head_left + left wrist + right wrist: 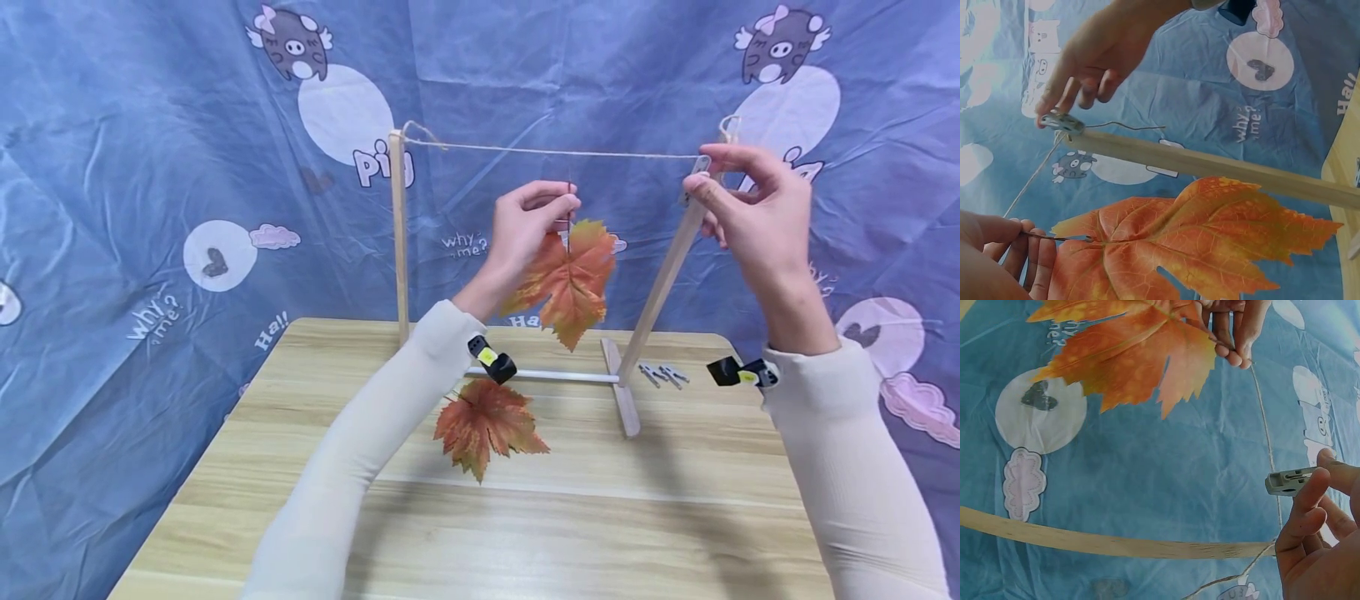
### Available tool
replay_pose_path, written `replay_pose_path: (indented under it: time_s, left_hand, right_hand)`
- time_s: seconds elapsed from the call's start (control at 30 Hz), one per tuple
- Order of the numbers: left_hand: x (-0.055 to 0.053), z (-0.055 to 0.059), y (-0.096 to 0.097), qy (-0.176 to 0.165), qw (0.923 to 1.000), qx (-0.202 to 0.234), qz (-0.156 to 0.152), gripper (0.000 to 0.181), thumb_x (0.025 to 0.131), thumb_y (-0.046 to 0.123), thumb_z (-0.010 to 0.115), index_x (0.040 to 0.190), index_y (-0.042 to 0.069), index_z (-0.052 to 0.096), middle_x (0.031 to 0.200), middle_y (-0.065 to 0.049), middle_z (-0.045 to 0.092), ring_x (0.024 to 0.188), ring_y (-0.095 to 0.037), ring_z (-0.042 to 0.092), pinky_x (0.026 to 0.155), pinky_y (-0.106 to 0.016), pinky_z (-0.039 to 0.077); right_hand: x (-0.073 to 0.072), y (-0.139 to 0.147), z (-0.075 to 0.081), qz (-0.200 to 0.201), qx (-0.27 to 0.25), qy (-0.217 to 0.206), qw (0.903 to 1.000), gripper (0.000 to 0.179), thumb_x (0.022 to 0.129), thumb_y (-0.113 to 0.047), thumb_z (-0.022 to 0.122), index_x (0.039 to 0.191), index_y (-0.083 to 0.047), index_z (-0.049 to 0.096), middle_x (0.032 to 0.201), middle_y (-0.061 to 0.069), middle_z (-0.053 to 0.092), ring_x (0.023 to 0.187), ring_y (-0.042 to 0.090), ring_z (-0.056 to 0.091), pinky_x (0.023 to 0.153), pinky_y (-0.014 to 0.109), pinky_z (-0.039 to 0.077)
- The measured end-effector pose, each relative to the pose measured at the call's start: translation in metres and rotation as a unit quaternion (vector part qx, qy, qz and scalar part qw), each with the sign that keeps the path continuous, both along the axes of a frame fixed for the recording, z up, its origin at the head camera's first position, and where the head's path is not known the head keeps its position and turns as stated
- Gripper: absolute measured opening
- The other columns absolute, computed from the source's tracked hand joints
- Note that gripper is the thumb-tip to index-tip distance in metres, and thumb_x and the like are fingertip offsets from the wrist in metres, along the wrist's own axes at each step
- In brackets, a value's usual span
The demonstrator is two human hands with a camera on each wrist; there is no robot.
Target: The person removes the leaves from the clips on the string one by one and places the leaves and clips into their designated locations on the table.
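Observation:
My left hand (528,221) pinches the stem of an orange-yellow artificial maple leaf (573,279), which hangs down below the string (555,152). In the left wrist view the leaf (1166,240) spreads out from the thumb and fingertips. Between thumb and fingers my right hand (765,204) pinches a grey clothespin (1289,481), close to the string's right end by the post top. A second, redder maple leaf (487,425) lies on the table below my left forearm.
The string runs between two wooden posts, the left post (400,233) and the right post (663,279). A white rod (555,376) joins them low down. Several clothespins (663,375) lie on the table (480,533) beside the right foot (622,408). A blue printed cloth (112,125) hangs behind.

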State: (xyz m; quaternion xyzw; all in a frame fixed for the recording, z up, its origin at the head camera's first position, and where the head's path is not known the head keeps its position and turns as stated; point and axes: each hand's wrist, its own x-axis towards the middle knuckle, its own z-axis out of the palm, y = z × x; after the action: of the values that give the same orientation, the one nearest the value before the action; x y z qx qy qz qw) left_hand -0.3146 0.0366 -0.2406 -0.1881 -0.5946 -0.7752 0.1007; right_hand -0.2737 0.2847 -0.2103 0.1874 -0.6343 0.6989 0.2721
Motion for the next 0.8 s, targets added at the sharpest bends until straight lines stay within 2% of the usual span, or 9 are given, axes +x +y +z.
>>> replay_pose_path:
  time_s: [0.07, 0.17, 0.3, 0.53, 0.7, 0.8]
  left_hand:
    - [0.001, -0.001, -0.004, -0.001, 1.0000, 0.009, -0.001, 0.013, 0.097, 0.002, 0.077, 0.108, -0.003, 0.078, 0.100, -0.015, 0.080, 0.081, -0.021, 0.075, 0.076, -0.027, 0.067]
    - [0.002, -0.004, -0.009, -0.006, 0.9998, 0.018, 0.003, 0.014, 0.096, 0.001, 0.076, 0.109, -0.004, 0.078, 0.099, -0.014, 0.080, 0.083, -0.023, 0.076, 0.077, -0.028, 0.068]
    - [0.003, -0.010, -0.016, -0.011, 0.9995, 0.027, 0.009, 0.016, 0.096, 0.000, 0.076, 0.111, -0.007, 0.076, 0.101, -0.015, 0.080, 0.078, -0.013, 0.075, 0.076, -0.029, 0.068]
    - [0.008, -0.023, -0.031, -0.030, 0.9979, 0.057, 0.005, 0.010, 0.096, -0.004, 0.074, 0.106, -0.007, 0.075, 0.101, -0.018, 0.078, 0.076, -0.013, 0.073, 0.071, -0.025, 0.066]
    - [0.011, -0.032, -0.041, -0.045, 0.9961, 0.075, 0.007, 0.009, 0.096, -0.006, 0.074, 0.104, -0.007, 0.074, 0.099, -0.016, 0.077, 0.077, -0.014, 0.074, 0.072, -0.025, 0.067]
    - [0.014, -0.038, -0.046, -0.059, 0.9947, 0.084, 0.009, 0.007, 0.095, -0.007, 0.074, 0.102, -0.005, 0.074, 0.094, -0.011, 0.076, 0.076, -0.014, 0.074, 0.071, -0.024, 0.067]
  right_hand:
    - [0.000, 0.001, -0.004, -0.004, 0.002, -0.005, 1.0000, 0.038, 0.086, 0.002, 0.087, 0.122, -0.001, 0.076, 0.100, 0.004, 0.064, 0.043, 0.008, 0.059, 0.036, 0.015, 0.041]
    - [0.000, 0.003, -0.010, -0.008, 0.001, -0.006, 0.9999, 0.037, 0.085, 0.003, 0.087, 0.120, -0.002, 0.075, 0.101, 0.005, 0.064, 0.043, 0.007, 0.059, 0.036, 0.014, 0.042]
    - [0.001, 0.005, -0.017, -0.017, 0.009, -0.009, 0.9998, 0.035, 0.085, 0.002, 0.087, 0.117, -0.004, 0.074, 0.103, 0.004, 0.065, 0.043, 0.007, 0.059, 0.036, 0.014, 0.043]
    - [0.006, 0.006, -0.030, -0.035, 0.036, -0.027, 0.9984, 0.037, 0.086, -0.001, 0.087, 0.120, -0.007, 0.075, 0.105, 0.002, 0.067, 0.045, 0.006, 0.061, 0.038, 0.014, 0.042]
    - [0.008, 0.004, -0.040, -0.063, 0.072, -0.040, 0.9947, 0.037, 0.087, -0.003, 0.087, 0.122, -0.008, 0.076, 0.103, -0.002, 0.069, 0.046, 0.005, 0.060, 0.038, 0.014, 0.041]
    - [0.010, 0.003, -0.046, -0.080, 0.093, -0.046, 0.9915, 0.037, 0.088, -0.004, 0.086, 0.124, -0.008, 0.076, 0.101, -0.005, 0.070, 0.046, 0.004, 0.060, 0.039, 0.014, 0.041]
